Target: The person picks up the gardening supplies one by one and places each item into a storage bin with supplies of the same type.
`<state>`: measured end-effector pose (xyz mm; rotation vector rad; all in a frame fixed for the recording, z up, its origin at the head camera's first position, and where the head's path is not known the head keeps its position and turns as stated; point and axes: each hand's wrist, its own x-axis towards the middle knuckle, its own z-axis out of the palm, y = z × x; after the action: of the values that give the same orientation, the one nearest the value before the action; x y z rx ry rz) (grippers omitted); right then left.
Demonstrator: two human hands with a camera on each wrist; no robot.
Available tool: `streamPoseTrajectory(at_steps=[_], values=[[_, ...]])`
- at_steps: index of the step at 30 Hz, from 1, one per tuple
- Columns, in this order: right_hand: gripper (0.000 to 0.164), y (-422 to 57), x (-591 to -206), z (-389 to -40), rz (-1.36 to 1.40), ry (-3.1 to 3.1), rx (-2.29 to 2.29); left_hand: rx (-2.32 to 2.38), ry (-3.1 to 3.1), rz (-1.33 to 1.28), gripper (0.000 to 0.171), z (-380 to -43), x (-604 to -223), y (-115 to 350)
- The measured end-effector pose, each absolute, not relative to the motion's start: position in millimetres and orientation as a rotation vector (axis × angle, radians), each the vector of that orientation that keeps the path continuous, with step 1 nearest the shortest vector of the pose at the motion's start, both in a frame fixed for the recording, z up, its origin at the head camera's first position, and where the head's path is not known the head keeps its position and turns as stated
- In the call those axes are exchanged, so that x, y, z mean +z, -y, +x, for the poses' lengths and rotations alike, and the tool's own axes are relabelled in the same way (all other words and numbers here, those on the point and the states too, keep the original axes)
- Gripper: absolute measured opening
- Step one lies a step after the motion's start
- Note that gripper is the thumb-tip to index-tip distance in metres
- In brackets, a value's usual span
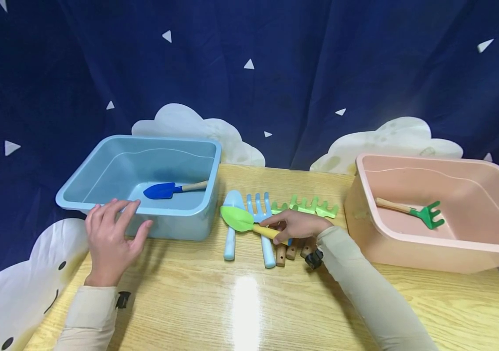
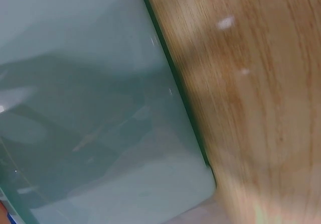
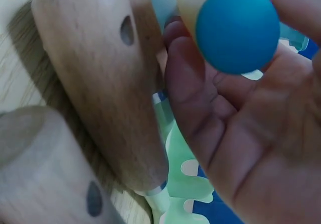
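Note:
My right hand (image 1: 295,225) holds a trowel (image 1: 237,219) with a lime-green blade by its yellow handle. In the right wrist view the blue end of that handle (image 3: 237,30) shows between the thumb and fingers. Beneath it lie a light-blue trowel (image 1: 229,242), a light-blue hand fork (image 1: 268,249) and several green rakes (image 1: 305,204) with brown wooden handles (image 1: 291,250). On the left, my left hand (image 1: 113,239) rests its fingers at the near rim of the blue tub (image 1: 188,212), thumb spread apart; the left wrist view shows the tub's wall (image 2: 110,133) without the hand.
Inside the blue tub lies a dark-blue trowel (image 1: 160,190) with a wooden handle. A pink tub (image 1: 425,251) stands at the right, holding a green hand rake (image 1: 429,215). Both tubs stand on a wooden table (image 1: 188,302) before a dark-blue curtain (image 1: 214,73).

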<state>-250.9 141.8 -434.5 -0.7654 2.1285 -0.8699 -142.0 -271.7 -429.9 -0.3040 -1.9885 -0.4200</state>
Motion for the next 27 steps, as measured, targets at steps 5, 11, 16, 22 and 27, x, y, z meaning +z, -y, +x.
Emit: streamPoseTrajectory(at_steps=[5, 11, 16, 22, 27], values=[[0.056, -142.1, -433.7, -250.8, -0.765, -2.113, -0.882, -0.422, 1.99, -0.307, 0.055, -142.3, -429.8, 271.4], [0.057, -141.0, -433.4, -248.1, -0.784, -2.125, -0.878, -0.423, 1.98, -0.31, 0.055, -142.7, -429.5, 271.6], [0.057, -137.6, -430.8, -243.7, -0.753, -2.156, -0.857, -0.423, 1.973, -0.312, 0.055, -143.2, -428.2, 271.4], [0.058, -134.0, -427.0, -238.7, -0.8, -2.228, -0.771, -0.421, 1.971, -0.309, 0.056, -143.1, -427.6, 270.7], [0.058, -132.8, -425.8, -236.9, -0.846, -2.255, -0.733, -0.418, 1.975, -0.307, 0.056, -142.5, -428.1, 270.5]])
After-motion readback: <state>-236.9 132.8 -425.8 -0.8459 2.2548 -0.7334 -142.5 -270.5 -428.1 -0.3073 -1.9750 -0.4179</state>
